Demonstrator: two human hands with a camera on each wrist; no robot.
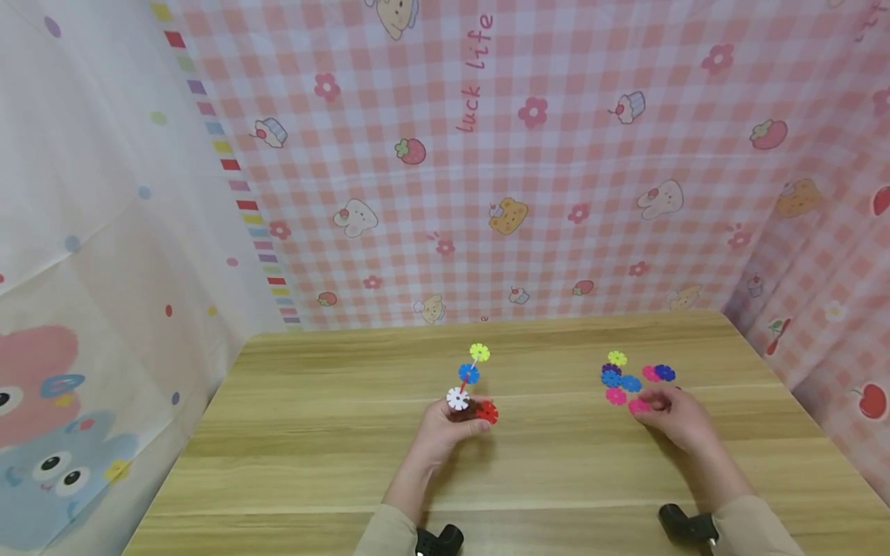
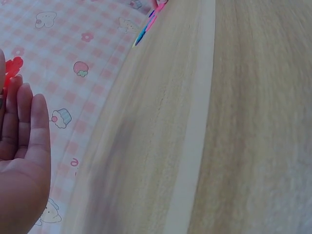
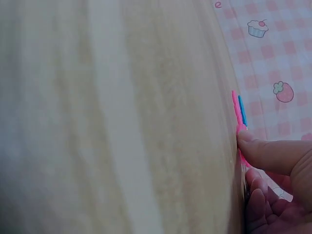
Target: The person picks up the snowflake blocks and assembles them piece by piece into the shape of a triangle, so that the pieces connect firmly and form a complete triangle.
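Observation:
My left hand [image 1: 439,434] holds a chain of linked plastic snowflake discs above the table. A yellow disc [image 1: 480,352] tops the chain, with a blue disc [image 1: 469,374] and a white disc [image 1: 457,398] below and edge-on pieces between them. By the thumb is a red disc [image 1: 487,412], which also shows beyond the fingers in the left wrist view. Over at the loose discs, my right hand [image 1: 676,421] pinches a pink disc [image 1: 637,405] by its edge; the right wrist view has the thumb [image 3: 265,152] against that pink disc.
Several loose discs lie around the right hand: a yellow one [image 1: 617,358], light blue ones [image 1: 631,383], another pink one [image 1: 616,396] and a dark blue one [image 1: 665,373] overlapping pink. The wooden table [image 1: 299,432] meets a pink checked cloth [image 1: 445,185] behind.

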